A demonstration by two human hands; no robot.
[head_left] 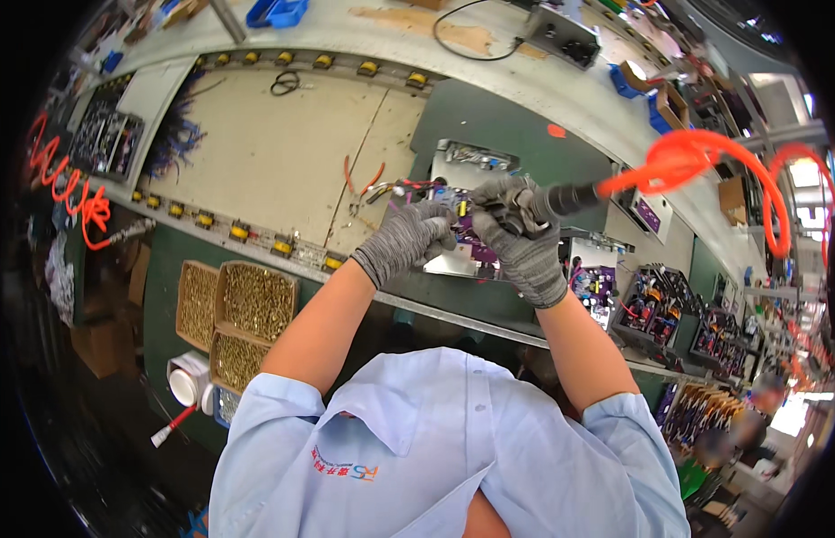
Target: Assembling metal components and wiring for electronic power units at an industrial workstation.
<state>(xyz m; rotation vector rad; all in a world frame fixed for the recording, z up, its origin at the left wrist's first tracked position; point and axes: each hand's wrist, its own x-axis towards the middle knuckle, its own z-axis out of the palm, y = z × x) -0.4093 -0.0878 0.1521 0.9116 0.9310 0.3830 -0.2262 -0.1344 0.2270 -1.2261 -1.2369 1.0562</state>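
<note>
My right hand [530,255], in a grey knit glove, is wrapped round a dark air screwdriver [514,212]. A black coupling joins the tool to an orange coiled air hose [678,166]. The tool is over a purple circuit board [471,249] on a metal chassis [453,263]; its tip is hidden by my hand. Just to the left, my left hand [407,242], gloved alike, has its fingers curled together at the board's left edge. Whatever they pinch is too small to make out. Wires and orange-handled pliers [364,177] lie beyond that hand.
Boxes of brass-coloured screws [256,300] stand at the left, near a white round container [184,386]. A roller track [241,231] runs along the bench's near edge. More chassis with boards [655,300] line the right. Another orange coiled hose [77,202] hangs far left.
</note>
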